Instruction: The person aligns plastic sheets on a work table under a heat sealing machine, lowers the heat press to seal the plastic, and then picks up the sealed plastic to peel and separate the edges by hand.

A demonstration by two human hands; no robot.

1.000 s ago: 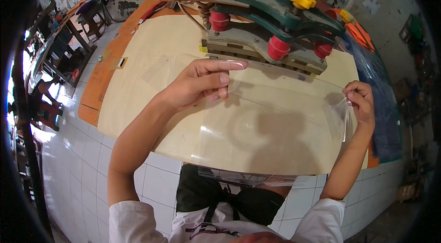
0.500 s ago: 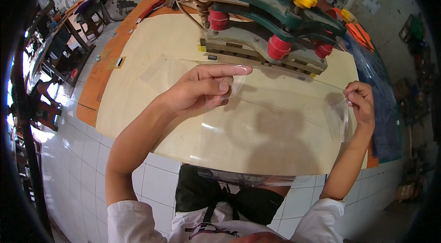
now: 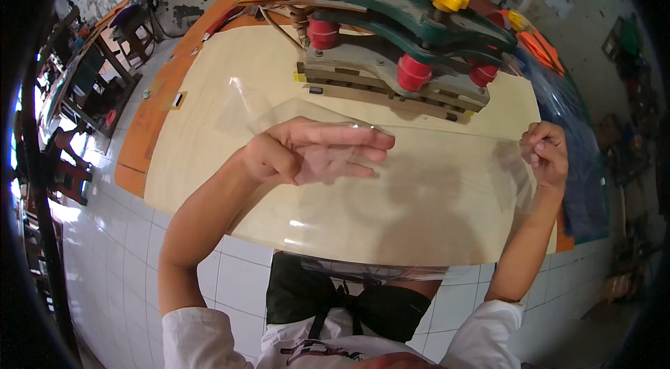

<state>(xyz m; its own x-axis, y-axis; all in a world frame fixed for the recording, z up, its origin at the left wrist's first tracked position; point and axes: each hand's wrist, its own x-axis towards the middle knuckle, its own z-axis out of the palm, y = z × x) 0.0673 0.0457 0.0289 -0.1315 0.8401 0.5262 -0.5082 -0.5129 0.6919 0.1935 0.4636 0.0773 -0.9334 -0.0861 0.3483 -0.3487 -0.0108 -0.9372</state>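
A thin, clear plastic sheet (image 3: 419, 194) runs from the pinching fingers of the right hand (image 3: 548, 154) to the left hand (image 3: 317, 150), whose outstretched fingers meet its far edge.

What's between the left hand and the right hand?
Head view: clear plastic film spans between the left hand and right hand, over the pale board.

Glare whitens the far left, soft shadow dims the board (image 3: 188, 152), and fisheye corners are black.
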